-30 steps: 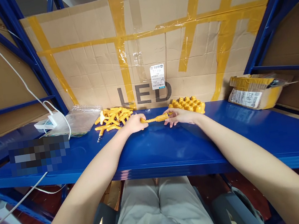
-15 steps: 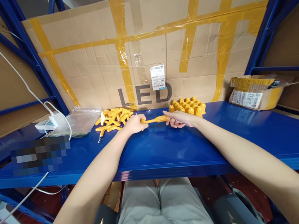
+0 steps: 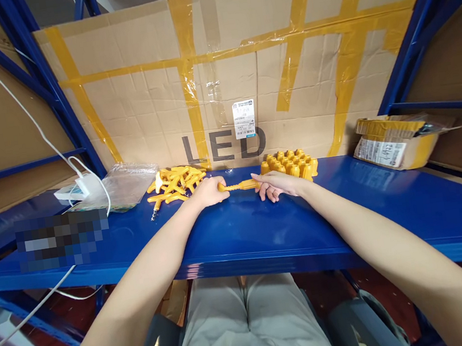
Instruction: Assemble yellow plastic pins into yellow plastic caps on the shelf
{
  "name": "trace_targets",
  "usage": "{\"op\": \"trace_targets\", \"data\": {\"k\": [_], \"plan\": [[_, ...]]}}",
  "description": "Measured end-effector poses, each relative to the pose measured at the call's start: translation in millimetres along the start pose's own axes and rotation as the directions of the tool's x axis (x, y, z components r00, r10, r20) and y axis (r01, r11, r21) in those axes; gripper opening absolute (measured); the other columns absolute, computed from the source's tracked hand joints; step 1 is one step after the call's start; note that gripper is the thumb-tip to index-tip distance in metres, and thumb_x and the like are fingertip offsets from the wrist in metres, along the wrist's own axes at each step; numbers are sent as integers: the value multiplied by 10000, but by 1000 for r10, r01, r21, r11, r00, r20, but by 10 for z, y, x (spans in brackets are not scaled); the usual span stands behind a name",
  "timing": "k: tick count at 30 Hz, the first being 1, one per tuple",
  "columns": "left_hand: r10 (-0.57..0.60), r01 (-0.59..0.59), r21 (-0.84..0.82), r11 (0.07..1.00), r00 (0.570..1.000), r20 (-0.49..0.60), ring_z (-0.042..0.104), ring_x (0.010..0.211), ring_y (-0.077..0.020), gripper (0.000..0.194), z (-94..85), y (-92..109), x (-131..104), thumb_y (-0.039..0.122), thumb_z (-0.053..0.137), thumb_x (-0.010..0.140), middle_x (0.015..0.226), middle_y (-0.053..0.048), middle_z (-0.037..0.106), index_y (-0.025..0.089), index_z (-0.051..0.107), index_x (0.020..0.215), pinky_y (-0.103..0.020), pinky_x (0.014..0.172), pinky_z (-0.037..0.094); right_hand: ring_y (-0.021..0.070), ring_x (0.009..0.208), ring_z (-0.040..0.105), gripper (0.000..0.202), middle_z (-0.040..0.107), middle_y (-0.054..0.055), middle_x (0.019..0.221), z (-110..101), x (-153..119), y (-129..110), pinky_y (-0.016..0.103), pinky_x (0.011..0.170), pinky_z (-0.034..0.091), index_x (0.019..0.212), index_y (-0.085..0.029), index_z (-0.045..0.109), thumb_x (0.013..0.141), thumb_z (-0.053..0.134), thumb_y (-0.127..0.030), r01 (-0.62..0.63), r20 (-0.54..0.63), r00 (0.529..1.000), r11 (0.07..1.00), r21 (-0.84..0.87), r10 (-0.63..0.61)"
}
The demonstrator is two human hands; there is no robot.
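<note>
My left hand (image 3: 213, 192) is closed around the handle end of a yellow corkscrew (image 3: 233, 186), held level just above the blue shelf. Its twisted shank points right, into a ribbed yellow sleeve (image 3: 248, 184). At the sleeve's far end, my right hand (image 3: 278, 184) pinches it between thumb and forefinger, the other fingers loosely curled below. My palm hides part of the sleeve. Left of my left hand lies a loose pile of yellow corkscrew handles (image 3: 178, 182), some with metal spirals showing. Behind my right hand, several yellow sleeves (image 3: 294, 162) stand upright in rows.
A large taped cardboard sheet (image 3: 151, 104) backs the blue shelf (image 3: 240, 235). On the left are a clear plastic bag (image 3: 128, 185), a white power adapter (image 3: 89, 185) with cables, and a blurred dark object (image 3: 62, 238). An opened small carton (image 3: 395, 142) sits at right.
The fingers of my right hand have loosened and shifted slightly along the sleeve. My left hand and the corkscrew handle look unmoved.
</note>
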State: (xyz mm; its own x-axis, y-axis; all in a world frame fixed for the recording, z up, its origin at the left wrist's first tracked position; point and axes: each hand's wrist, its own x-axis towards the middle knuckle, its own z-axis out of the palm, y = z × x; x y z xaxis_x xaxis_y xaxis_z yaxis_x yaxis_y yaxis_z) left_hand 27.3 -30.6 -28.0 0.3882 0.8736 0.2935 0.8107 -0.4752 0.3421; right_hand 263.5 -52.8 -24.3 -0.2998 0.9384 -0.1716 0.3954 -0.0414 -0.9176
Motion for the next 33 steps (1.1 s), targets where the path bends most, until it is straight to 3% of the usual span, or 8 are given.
{"op": "trace_targets", "data": {"k": [5, 15, 20, 27, 30, 33], "plan": [[-2, 2, 29, 1000, 1000, -3, 662, 666, -189, 179, -2, 13, -5, 266, 606, 679, 618, 25, 669, 226, 618, 853, -259, 624, 457, 101, 294, 486, 539, 587, 53, 433, 34, 2, -28, 183, 262, 359, 671, -135, 574, 913, 476, -606, -20, -53, 998, 1000, -25, 18], [30, -30, 34, 999, 999, 17, 662, 685, -201, 219, -12, -5, 6, 354, 655, 693, 610, 33, 663, 232, 616, 871, -264, 627, 447, 90, 273, 455, 601, 558, 57, 403, 41, 3, -28, 172, 246, 333, 621, -144, 562, 877, 460, -678, -2, -70, 998, 999, -46, -1], [30, -30, 33, 999, 999, 10, 648, 667, -191, 247, -19, 4, 5, 410, 665, 698, 602, 34, 656, 232, 604, 857, -260, 624, 435, 69, 245, 389, 618, 547, 52, 396, 41, 10, -32, 174, 224, 261, 626, -139, 560, 890, 421, -680, -5, -67, 998, 999, -46, 2], [23, -23, 65, 998, 1000, 0, 635, 656, -193, 267, -29, 11, 8, 457, 657, 704, 595, 31, 640, 233, 596, 836, -266, 638, 435, 77, 277, 412, 652, 568, 53, 441, 8, 48, 4, 188, 234, 282, 702, -130, 582, 883, 361, -715, 5, -25, 1000, 1000, -28, -6], [23, -23, 54, 998, 1000, 5, 628, 647, -192, 264, -21, -3, 15, 463, 649, 699, 590, 31, 633, 237, 583, 819, -266, 628, 427, 89, 335, 490, 582, 618, 53, 528, -17, 57, 23, 183, 264, 341, 787, -133, 582, 873, 443, -691, -2, -2, 1000, 1000, 0, 2], [18, -18, 52, 998, 1000, 12, 629, 658, -195, 271, -16, -20, 23, 477, 644, 694, 596, 30, 634, 241, 565, 802, -268, 617, 420, 85, 419, 559, 419, 676, 38, 657, -43, 46, 43, 160, 311, 397, 912, -150, 568, 844, 636, -557, 21, 13, 1000, 999, 34, -22]]}}
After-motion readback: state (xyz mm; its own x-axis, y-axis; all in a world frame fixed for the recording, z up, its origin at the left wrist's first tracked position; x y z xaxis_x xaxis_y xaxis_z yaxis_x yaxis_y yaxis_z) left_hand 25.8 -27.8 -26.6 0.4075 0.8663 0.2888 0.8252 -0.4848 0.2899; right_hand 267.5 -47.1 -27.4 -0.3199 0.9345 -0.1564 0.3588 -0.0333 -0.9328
